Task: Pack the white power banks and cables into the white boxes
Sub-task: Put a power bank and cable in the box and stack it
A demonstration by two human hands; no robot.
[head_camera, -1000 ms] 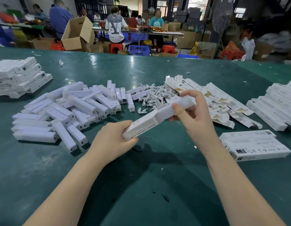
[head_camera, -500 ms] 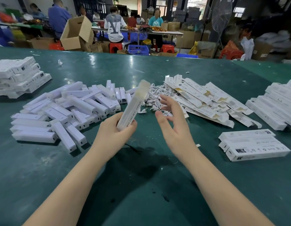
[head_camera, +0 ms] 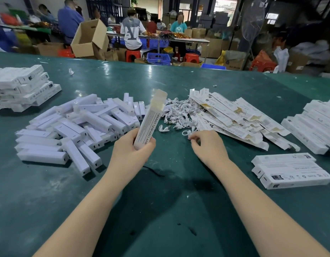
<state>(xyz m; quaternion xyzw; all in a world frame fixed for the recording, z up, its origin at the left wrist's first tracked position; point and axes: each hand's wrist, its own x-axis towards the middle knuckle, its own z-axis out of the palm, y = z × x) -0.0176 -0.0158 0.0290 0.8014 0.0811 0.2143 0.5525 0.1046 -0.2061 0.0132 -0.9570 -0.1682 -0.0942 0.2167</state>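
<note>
One white box [head_camera: 150, 119] stands nearly upright in our left hand [head_camera: 130, 148], its lower end clenched in the grip and its top flaps open toward the far side. Half a second ago our right hand [head_camera: 206, 145] hovered open beside the box; now it has dropped to the surface [head_camera: 160, 210] and its fingertips [head_camera: 192, 138] pinch at a small coiled cable [head_camera: 186, 133] at the near edge of the cable pile [head_camera: 179, 113]. We cannot tell whether the cable is fully grasped yet. A second ago both hands held the box level, so we judge the power bank is likely already inside and the cable is the piece left for this box.

Loose power banks [head_camera: 77, 127] lie heaped to the left, near the left hand, and flat unfolded boxes [head_camera: 234, 117] fan out just right of the cables, their near corners close beside our right hand. Packed boxes [head_camera: 290, 171] sit stacked further right, well apart from it. Between our forearms the green surface is bare, which gives us room to bring the cable back toward the open flaps without brushing either pile.
</note>
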